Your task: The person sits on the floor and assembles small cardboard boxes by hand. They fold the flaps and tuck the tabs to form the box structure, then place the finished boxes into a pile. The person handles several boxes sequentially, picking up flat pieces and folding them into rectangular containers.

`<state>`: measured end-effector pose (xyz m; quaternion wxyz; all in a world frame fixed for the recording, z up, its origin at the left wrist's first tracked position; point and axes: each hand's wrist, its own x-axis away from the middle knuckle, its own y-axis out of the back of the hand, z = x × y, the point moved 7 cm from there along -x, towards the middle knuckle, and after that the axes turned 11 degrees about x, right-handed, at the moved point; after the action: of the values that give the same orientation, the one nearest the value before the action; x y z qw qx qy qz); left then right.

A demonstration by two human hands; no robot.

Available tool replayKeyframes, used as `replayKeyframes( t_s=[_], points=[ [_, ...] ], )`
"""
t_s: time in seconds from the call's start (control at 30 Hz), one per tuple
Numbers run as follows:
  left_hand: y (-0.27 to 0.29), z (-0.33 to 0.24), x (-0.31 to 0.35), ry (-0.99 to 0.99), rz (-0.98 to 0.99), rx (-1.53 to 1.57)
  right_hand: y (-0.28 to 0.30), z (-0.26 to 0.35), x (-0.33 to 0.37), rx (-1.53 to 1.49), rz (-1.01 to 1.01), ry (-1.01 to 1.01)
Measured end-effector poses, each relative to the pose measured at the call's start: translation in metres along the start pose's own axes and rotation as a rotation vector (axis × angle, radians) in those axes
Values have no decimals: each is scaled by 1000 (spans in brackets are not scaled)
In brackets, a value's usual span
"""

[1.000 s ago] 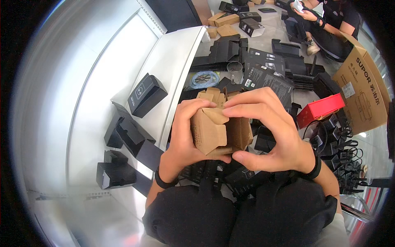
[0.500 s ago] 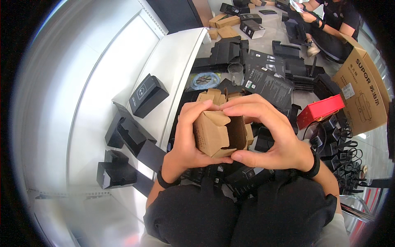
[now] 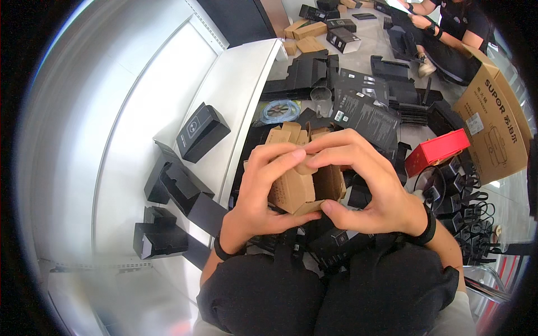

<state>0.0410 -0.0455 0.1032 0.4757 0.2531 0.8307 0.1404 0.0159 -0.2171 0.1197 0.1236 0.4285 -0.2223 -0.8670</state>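
Between both hands, above my lap, is a small brown cardboard box (image 3: 292,193) with its end open and its flaps loose. My left hand (image 3: 259,193) is closed round its left side, the fingers over the top and the thumb along the lower edge. From the right, my right hand (image 3: 372,187) curves over the opening, with fingertips meeting the left hand's at the top flap and thumb on the bottom flap. The box's dark inside shows between them. Behind it are more brown cartons (image 3: 288,133), partly hidden by my fingers.
Black boxes (image 3: 203,131) stand on the white shelf (image 3: 246,84) at left. Flattened black boxes (image 3: 367,115) cover the floor ahead. At right are a red box (image 3: 437,152), a large carton (image 3: 493,123) and several black corded devices (image 3: 468,213). Another person (image 3: 462,28) sits far right, holding paper.
The fingers of my left hand have slid rightward over the top flap, covering more of it. My right thumb has shifted slightly up and right onto the lower flap.
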Motion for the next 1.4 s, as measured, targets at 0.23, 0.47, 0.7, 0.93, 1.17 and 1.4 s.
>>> replayKeyframes(
  t_s=[0.23,0.47,0.7,0.93,1.17,1.4],
  points=[
    [0,8,4,-14,-31,142,-5,-5,3,-65,-14,-68],
    [-4,12,7,-59,-75,251,-7,-7,4,-44,-9,-49],
    [-3,9,7,-40,-78,145,-7,-3,2,87,11,-14],
    [-3,5,4,-35,-77,84,-8,-5,3,135,13,-7],
    [0,6,10,-33,-82,7,-9,-6,3,106,10,-9],
    [-2,6,10,-28,-65,21,-9,-6,3,103,17,-22]
  ],
)
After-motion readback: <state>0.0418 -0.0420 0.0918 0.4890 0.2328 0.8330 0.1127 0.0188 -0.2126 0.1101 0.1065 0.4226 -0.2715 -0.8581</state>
